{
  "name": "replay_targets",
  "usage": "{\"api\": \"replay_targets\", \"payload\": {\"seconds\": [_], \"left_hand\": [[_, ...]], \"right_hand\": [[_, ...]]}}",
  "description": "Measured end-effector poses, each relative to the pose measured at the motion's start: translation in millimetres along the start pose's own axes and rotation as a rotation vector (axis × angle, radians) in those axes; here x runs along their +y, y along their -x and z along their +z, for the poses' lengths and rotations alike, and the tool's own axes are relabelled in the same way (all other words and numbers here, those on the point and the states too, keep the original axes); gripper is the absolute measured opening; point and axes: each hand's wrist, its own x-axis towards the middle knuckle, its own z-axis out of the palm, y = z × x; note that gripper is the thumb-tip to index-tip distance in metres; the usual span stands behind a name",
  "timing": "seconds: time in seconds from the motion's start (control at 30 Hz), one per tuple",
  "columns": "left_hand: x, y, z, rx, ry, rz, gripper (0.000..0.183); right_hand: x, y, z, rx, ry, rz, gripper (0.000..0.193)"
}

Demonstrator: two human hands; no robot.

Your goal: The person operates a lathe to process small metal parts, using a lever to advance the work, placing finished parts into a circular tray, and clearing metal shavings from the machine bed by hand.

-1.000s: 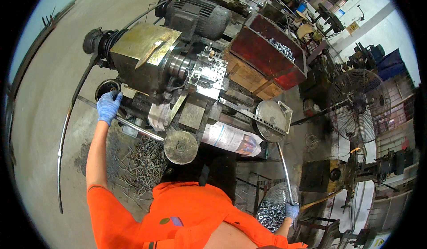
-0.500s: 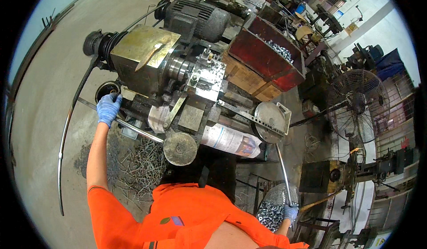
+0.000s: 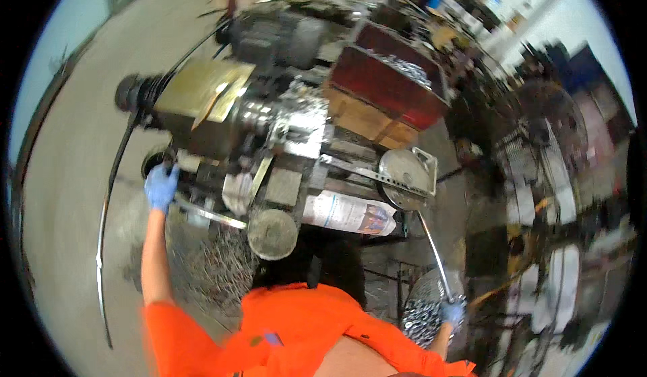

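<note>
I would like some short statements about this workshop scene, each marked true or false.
1. Both hands wear blue gloves. True: left hand, right hand.
2. The left hand rests on the red bin. False: it is at the machine's left end, by a metal bar.
3. The right hand holds a long metal rod. True.
4. The person wears a green shirt. False: the shirt is orange.

Left hand (image 3: 161,185) outstretched, gloved, right hand (image 3: 452,311) low, fingers curled

Dull greasy metal machine (image 3: 269,128), shiny metal rod (image 3: 435,259), glossy paper bundle (image 3: 347,213)
</note>
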Motion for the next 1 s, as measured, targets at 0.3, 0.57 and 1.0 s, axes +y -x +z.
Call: {"api": "replay_targets", "payload": {"seconds": [0.3, 0.57, 1.0], "left_hand": [[-21.7, -22.7, 23.4, -0.235, 0.326, 0.056, 0.043], [62.7, 10.2, -51.1, -0.179, 0.122, 0.179, 0.028], [19.6, -3.5, -14.0, -0.032, 0.15, 0.17, 0.034]], "right_hand": [[21.7, -28.0, 58.6, 0.045, -0.03, 0.023, 0.05], [1.9, -7.1, -8.6, -0.211, -0.009, 0.151, 0.038], [-2.1, -18.3, 7.7, -0.168, 0.014, 0.084, 0.047]]}}
